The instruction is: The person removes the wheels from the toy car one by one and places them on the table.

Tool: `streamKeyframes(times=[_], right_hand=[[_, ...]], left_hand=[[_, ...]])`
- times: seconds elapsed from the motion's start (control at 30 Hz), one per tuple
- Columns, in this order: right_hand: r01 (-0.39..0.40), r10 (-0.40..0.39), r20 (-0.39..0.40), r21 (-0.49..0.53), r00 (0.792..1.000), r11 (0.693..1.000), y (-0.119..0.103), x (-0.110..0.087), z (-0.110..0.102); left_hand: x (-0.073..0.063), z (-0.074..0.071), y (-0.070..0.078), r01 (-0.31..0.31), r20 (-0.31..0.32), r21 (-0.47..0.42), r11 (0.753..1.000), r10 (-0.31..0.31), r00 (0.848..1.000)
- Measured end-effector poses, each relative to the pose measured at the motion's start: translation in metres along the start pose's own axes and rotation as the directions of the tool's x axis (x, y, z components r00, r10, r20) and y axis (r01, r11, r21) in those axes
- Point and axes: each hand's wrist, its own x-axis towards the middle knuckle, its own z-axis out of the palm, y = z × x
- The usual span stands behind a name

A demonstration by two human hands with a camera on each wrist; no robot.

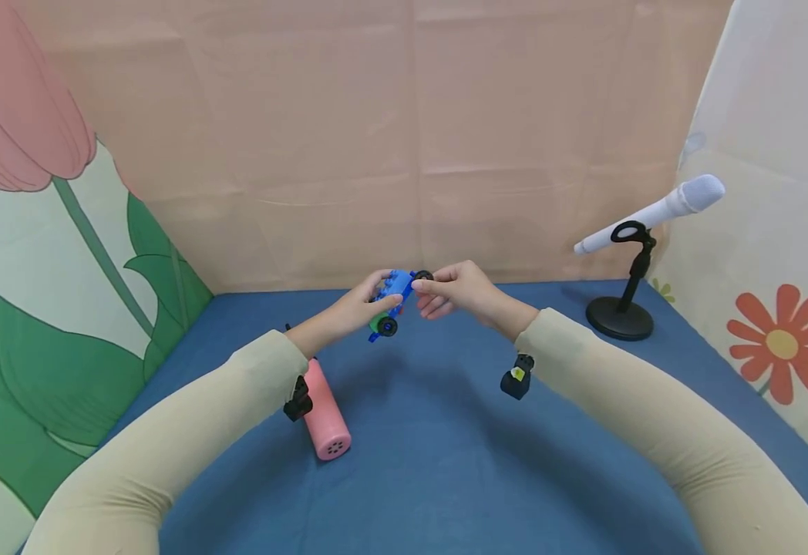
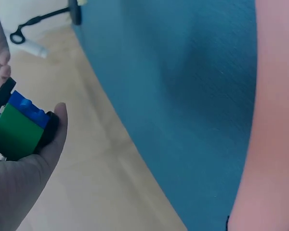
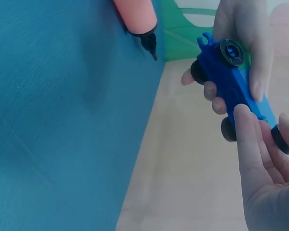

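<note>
Looking through the head camera, I see a peach fabric backdrop [image 1: 411, 139] across the back, and in front of it a tabletop [image 1: 411, 478] covered in blue cloth. The person's cream long sleeves [image 1: 203, 408] reach in from both lower corners. On the right stands a black round-based microphone stand [image 1: 620, 318], with a slanting white microphone [image 1: 643, 225] at its ring-shaped top; I can't tell whether it is seated there. A pink cylinder [image 1: 325, 420], holes in its near end and a black tip at its far end, lies near the left forearm.

The left hand [image 1: 345, 312] has its fingers wrapped around a blue-and-green plastic toy car [image 1: 397, 285], thumb along its side. The right hand [image 1: 469, 287] is closed to a pinch at the car's other end, thumb and fingers on a small black wheel [image 1: 422, 275]. The car is held tilted between both hands, above the cloth.
</note>
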Motion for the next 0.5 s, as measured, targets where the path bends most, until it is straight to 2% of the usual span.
streamKeyframes(times=[0.1, 0.3, 0.5], right_hand=[[-0.010, 0.010, 0.014, 0.003, 1.000, 1.000, 0.001, 0.001, -0.002], [-0.051, 0.047, 0.103, 0.031, 0.994, 0.998, 0.006, 0.006, -0.003], [-0.083, 0.081, 0.054, 0.043, 0.995, 0.996, 0.014, 0.016, -0.004]], left_hand=[[-0.001, -0.002, -0.003, 0.024, -0.009, -0.033, 0.999, -0.024, 1.000], [-0.003, -0.002, -0.006, 0.051, -0.045, -0.050, 0.997, -0.053, 0.998], [-0.005, -0.004, -0.005, 0.048, -0.105, -0.089, 0.995, -0.058, 0.993]])
